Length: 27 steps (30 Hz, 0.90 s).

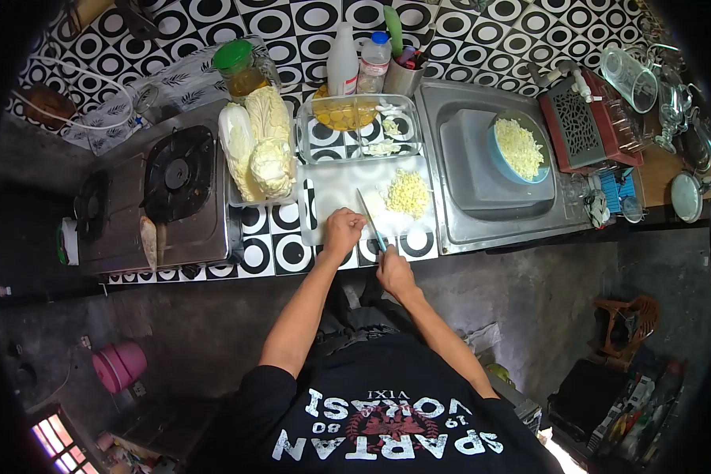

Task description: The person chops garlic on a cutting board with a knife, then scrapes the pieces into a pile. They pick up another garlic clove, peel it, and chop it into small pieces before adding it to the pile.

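My right hand [395, 271] grips a knife [372, 218] by its light-blue handle, the blade pointing away from me over a pale cutting board [332, 189]. Left of the blade, my left hand [344, 231] rests on the board with its fingers curled and pressed together. Whatever those fingers hold is too small to make out. A heap of finely chopped pale-yellow vegetable [408, 194] lies on the board to the right of the knife. Just behind the board, a clear divided container [359, 98] has some pale pieces in its right part.
Cabbage heads [266, 134] fill a tray on the left, beside a gas stove [126, 229]. At right, a blue bowl [495, 155] of chopped vegetable stands by the steel sink [482, 227]. Bottles [342, 63] and a green-lidded jar [235, 59] line the back.
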### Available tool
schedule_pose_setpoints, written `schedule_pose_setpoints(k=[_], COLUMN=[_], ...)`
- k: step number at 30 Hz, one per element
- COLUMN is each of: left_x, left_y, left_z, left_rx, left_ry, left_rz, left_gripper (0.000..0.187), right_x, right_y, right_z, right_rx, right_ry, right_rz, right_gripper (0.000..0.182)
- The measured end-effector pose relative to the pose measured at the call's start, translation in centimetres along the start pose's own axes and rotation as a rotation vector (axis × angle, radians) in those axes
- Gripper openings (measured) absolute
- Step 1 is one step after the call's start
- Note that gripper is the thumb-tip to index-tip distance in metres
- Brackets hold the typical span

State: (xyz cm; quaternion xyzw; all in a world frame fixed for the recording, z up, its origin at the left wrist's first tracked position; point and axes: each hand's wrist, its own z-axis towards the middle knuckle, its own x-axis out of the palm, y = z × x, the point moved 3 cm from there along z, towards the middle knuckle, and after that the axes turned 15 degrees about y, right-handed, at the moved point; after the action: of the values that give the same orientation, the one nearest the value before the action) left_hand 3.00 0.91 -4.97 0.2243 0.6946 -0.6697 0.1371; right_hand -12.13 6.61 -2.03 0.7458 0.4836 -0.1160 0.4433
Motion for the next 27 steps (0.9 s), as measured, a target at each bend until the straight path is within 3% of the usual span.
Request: schedule_pose_setpoints(k=[7, 10, 19, 27], left_x=[-0.1, -0.1, 0.1, -0.4], left_y=[-0.6, -0.4, 0.0, 0.0], left_z=[0.0, 0.0, 0.0, 0.4], left_rx=[-0.028, 0.023, -0.032, -0.047], left_ry=[0.02, -0.004, -0.003, 0.049], left_rz=[-0.027, 0.025, -0.043, 0.025], left_gripper=[0.007, 0.009, 0.01, 0.009], right_x=[-1.4, -1.9, 0.2, -1.0], right_y=[1.2, 1.5, 1.0, 1.5], right_z=[2.6, 2.2, 1.0, 2.6], right_rx=[0.024, -0.079, 0.044, -0.059], right_ry=[0.069, 0.036, 0.021, 0.03], right_rz=[-0.044, -0.016, 0.002, -0.025], right_gripper=[0.025, 0.025, 0.025, 0.027])
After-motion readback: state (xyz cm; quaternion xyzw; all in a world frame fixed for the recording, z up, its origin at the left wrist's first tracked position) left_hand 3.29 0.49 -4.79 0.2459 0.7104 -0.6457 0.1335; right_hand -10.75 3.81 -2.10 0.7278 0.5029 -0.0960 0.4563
